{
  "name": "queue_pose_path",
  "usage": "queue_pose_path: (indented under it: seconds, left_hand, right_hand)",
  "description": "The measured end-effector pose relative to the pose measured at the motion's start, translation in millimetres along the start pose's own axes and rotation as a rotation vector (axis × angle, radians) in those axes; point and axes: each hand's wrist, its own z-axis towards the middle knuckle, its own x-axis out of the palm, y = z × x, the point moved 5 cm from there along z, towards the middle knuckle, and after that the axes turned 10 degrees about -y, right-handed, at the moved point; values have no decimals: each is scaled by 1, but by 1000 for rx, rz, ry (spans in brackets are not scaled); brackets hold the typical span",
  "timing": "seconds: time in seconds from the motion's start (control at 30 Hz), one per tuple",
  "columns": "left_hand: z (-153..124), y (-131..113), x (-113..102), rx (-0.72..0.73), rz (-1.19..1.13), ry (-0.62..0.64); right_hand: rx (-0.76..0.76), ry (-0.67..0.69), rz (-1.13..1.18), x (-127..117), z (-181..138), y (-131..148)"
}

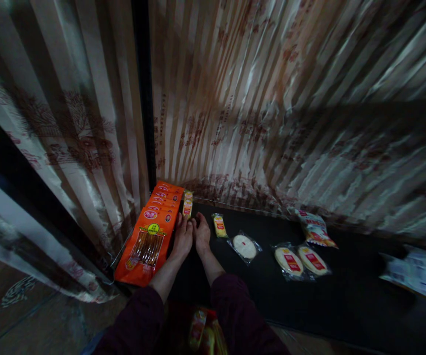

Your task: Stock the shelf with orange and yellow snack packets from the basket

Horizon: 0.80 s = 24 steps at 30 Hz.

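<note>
Both my hands rest side by side on a dark table top (257, 296). My left hand (182, 238) lies flat with fingers stretched out, touching the right edge of a row of orange snack packets (150, 241). My right hand (201, 233) lies flat beside it, fingers pointing forward, holding nothing. A small yellow packet (187, 203) lies just beyond the fingertips. Another small yellow packet (220, 226) lies just right of my right hand.
A clear packet with a white round cake (245, 247) and a packet with two round cakes (301, 261) lie to the right, with a crumpled wrapper (315, 229) behind them. White packaging (418, 272) lies far right. Striped curtains (272, 113) hang behind. Yellow packets (203, 335) sit in my lap.
</note>
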Motion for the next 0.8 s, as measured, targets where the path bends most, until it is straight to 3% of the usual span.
queue_pose_path:
  seconds: [0.33, 0.57, 0.8]
  left_hand:
    - [-34, -9, -5, 4, 156, -129]
    - [-69, -5, -1, 108, 190, -70]
    - [-107, -3, -14, 267, 297, 51]
  right_hand:
    - [-44, 7, -28, -23, -20, -6]
    - [-41, 42, 1, -45, -43, -10]
    - [-102, 145, -10, -72, -83, -2]
